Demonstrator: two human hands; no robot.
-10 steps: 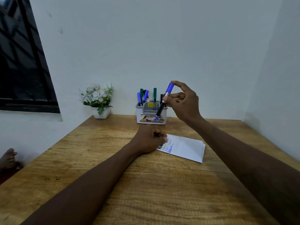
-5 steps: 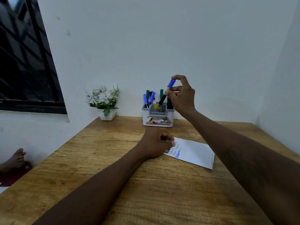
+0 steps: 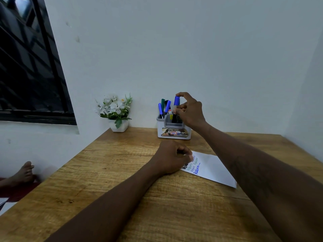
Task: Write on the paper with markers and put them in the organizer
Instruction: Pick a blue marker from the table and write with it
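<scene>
The right hand point(image 3: 190, 110) pinches a blue-capped marker point(image 3: 176, 101) between thumb and forefinger. The marker stands upright, its lower end inside the organizer point(image 3: 174, 135). The left hand point(image 3: 172, 157) is curled into a fist and rests on the paper point(image 3: 215, 167), at the sheet's 9 o'clock end. The organizer is at 12 o'clock from the paper, by the wall.

There is one sheet and one organizer. Its left compartment holds two blue markers point(image 3: 160, 108) and one green marker point(image 3: 162, 102); a dark one behind them is hard to make out. One plant point(image 3: 116, 110) sits at 9 o'clock from the organizer.

The fist covers the start of the writing. The right hand hides the organizer's right side.
</scene>
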